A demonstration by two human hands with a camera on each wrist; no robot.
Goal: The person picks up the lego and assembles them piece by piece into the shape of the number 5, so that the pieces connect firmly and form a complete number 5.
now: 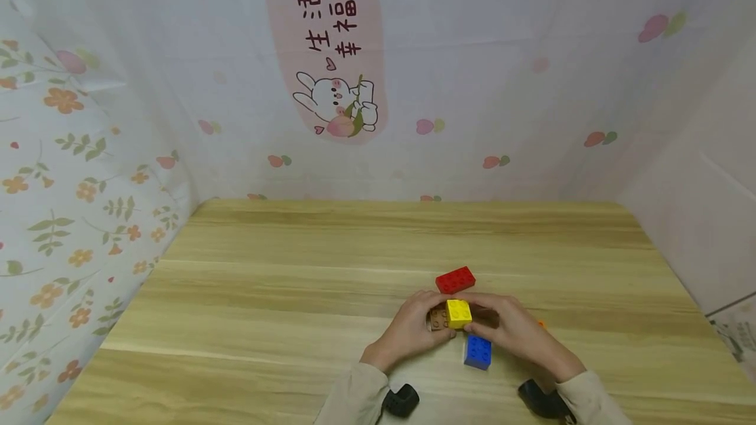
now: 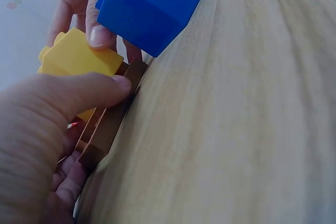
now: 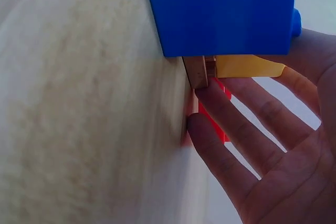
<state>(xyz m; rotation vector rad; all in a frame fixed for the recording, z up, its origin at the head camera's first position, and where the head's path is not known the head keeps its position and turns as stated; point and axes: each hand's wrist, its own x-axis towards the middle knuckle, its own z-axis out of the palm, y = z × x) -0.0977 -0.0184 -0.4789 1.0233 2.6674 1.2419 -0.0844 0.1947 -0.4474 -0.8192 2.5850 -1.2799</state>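
Note:
Both hands work on a small yellow toy brick [image 1: 459, 313] over one end of a flat brown toy brick [image 1: 438, 319]. My left hand [image 1: 410, 326] grips the brown brick from the left; in the left wrist view its thumb [image 2: 100, 85] presses along the near side. From the right, my right hand [image 1: 514, 326] pinches the yellow brick between thumb and fingers. Its lower fingers [image 3: 226, 124] reach past the brown brick's end in the right wrist view. Just in front of the hands stands a blue brick [image 1: 478, 351], studs up.
A red brick [image 1: 455, 279] lies right behind the fingertips. Something orange [image 1: 542, 324] shows partly behind the right forearm. Black wrist devices [image 1: 401, 401] sit near both sleeves. Printed cloth [image 1: 502, 97] hangs behind the wooden table [image 1: 266, 320] and along its sides.

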